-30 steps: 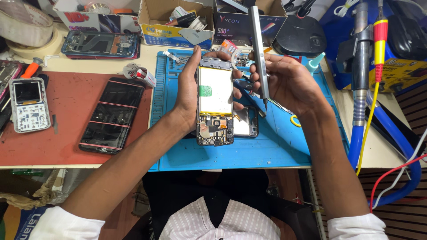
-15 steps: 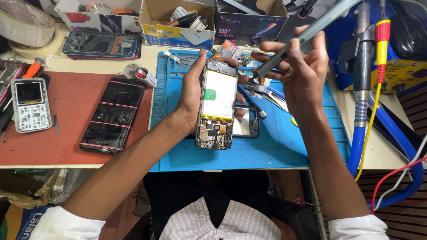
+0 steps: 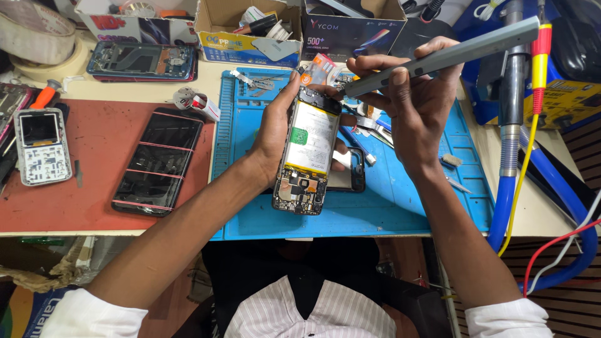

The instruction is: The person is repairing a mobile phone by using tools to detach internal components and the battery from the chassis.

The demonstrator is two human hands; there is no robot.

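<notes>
The left hand (image 3: pixel 275 134) grips an opened smartphone (image 3: pixel 308 153) by its long edges, thumb on the near side and fingers curled round the far edge, holding it above the blue work mat (image 3: pixel 400 206). The phone's back is off: a pale battery with a small green label fills its middle, and dark circuit boards show at the end nearest the person. Its long axis runs almost straight away from the body, tilted slightly rightward at the far end. The right hand (image 3: pixel 416 103) is closed around a grey electric screwdriver (image 3: pixel 438 57), thumb pressed on its barrel; the tip meets the phone's far end, and the tool slants up and to the right. Under the phone, on the mat, lies a dark phone back cover (image 3: pixel 350 175). To the left, on a red mat (image 3: pixel 100 169), rest a black phone with pink bands (image 3: pixel 158 161) and a small opened handset (image 3: pixel 41 147). Farther off, along the table's back edge, stand open cardboard boxes: a yellow-and-blue one (image 3: pixel 247 37) and a dark box (image 3: pixel 350 28) with a slanted phone picture.
</notes>
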